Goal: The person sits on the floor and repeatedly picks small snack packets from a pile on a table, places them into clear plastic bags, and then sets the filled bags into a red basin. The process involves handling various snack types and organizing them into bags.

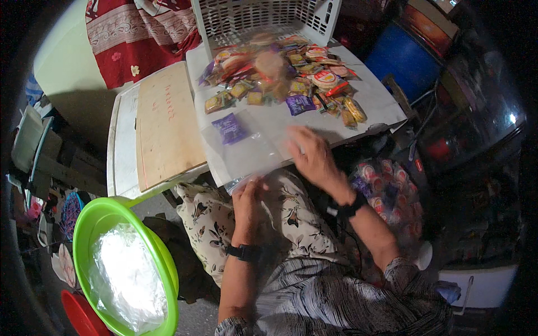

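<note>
In the head view my left hand [248, 195] holds the near edge of a clear plastic zip bag [248, 157] that lies flat on the white tabletop. A purple wrapped snack packet [229, 128] rests within the bag's outline, towards its far end. My right hand [309, 153] is blurred, to the right of the bag, fingers apart, with nothing seen in it. Beyond both hands is a heap of wrapped snacks: yellow packets [299, 87], round wafers in clear wrap [324, 79] and another purple packet [300, 104].
A white plastic crate [262, 21] stands behind the heap. A wooden board [168, 130] with writing lies at left. Below it stands a green basin [174, 273] holding clear plastic bags [128, 277]. A big bag of wrapped snacks [388, 189] sits low at right, near a blue drum [403, 59].
</note>
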`<state>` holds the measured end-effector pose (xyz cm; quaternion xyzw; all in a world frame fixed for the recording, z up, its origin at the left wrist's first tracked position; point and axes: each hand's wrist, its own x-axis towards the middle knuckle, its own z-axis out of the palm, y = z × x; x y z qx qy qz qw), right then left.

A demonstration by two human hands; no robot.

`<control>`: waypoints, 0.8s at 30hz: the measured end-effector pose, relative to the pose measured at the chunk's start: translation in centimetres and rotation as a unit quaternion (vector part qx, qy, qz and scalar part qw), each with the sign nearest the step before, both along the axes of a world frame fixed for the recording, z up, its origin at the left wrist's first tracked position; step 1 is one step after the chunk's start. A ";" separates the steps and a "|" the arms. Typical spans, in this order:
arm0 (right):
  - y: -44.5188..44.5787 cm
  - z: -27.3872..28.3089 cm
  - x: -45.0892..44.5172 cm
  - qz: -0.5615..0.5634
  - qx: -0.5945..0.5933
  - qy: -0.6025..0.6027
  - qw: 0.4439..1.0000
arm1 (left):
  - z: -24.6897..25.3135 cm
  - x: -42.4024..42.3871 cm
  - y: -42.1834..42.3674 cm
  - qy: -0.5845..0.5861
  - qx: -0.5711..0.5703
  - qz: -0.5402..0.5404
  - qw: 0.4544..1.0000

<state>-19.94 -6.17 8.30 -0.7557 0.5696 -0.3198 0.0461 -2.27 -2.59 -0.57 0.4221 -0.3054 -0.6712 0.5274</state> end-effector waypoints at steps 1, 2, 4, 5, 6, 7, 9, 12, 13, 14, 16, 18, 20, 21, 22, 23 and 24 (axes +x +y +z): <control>-1.9 -0.8 -1.3 0.004 -0.017 0.009 1.000 | -0.1 0.2 0.0 -0.001 -0.001 0.009 1.000; -3.9 -2.0 -2.5 -0.021 -0.025 0.039 0.999 | -0.3 0.1 0.0 0.002 -0.003 0.014 1.000; -6.3 -2.8 -4.6 -0.074 -0.010 0.130 0.989 | -0.5 -0.6 -0.3 0.001 -0.012 0.006 1.000; -7.0 -3.4 -5.5 -0.103 -0.015 0.179 0.978 | -0.5 -0.8 -0.4 -0.009 -0.018 -0.001 1.000; -7.1 -3.6 -5.1 -0.103 -0.016 0.188 0.977 | -0.7 -0.5 -0.3 -0.023 -0.020 0.001 1.000; -7.1 -3.8 -4.8 -0.104 -0.018 0.198 0.975 | -0.7 -0.4 -0.2 -0.016 -0.019 0.006 1.000; -7.0 -3.5 -3.9 -0.087 0.055 0.192 0.976 | -0.8 -0.2 -0.1 -0.003 -0.017 0.016 1.000; -5.8 -2.4 -2.7 -0.029 0.176 0.126 0.976 | -0.2 0.3 0.0 -0.006 -0.004 0.001 1.000; -5.3 -2.8 -3.2 -0.010 0.147 0.094 0.985 | -0.2 0.3 0.0 -0.010 0.001 0.000 1.000; -5.0 -3.1 -3.5 0.009 0.119 0.061 0.991 | -0.2 0.2 0.0 -0.015 0.006 0.000 1.000; -5.5 -3.0 -4.3 -0.023 0.051 0.047 0.997 | -0.3 0.0 0.0 -0.016 0.008 0.000 1.000; -6.8 -3.4 -4.9 -0.063 -0.009 0.051 0.997 | -0.4 0.1 -0.1 -0.012 0.002 -0.002 1.000; -8.3 -4.6 -6.1 -0.112 -0.036 0.124 0.985 | -0.4 -0.1 -0.3 -0.019 -0.007 -0.013 1.000; -8.7 -4.6 -6.0 -0.134 -0.048 0.159 0.977 | -0.5 0.0 -0.3 -0.025 -0.009 -0.016 1.000; -9.0 -4.6 -6.1 -0.134 -0.043 0.168 0.976 | -0.6 -0.1 -0.4 -0.025 -0.009 -0.013 1.000; -9.2 -4.6 -6.2 -0.135 -0.039 0.178 0.974 | -0.5 -0.3 -0.5 -0.024 -0.009 -0.012 1.000; -9.2 -4.5 -5.8 -0.133 -0.031 0.186 0.973 | -0.6 -0.2 -0.4 -0.025 -0.005 -0.008 1.000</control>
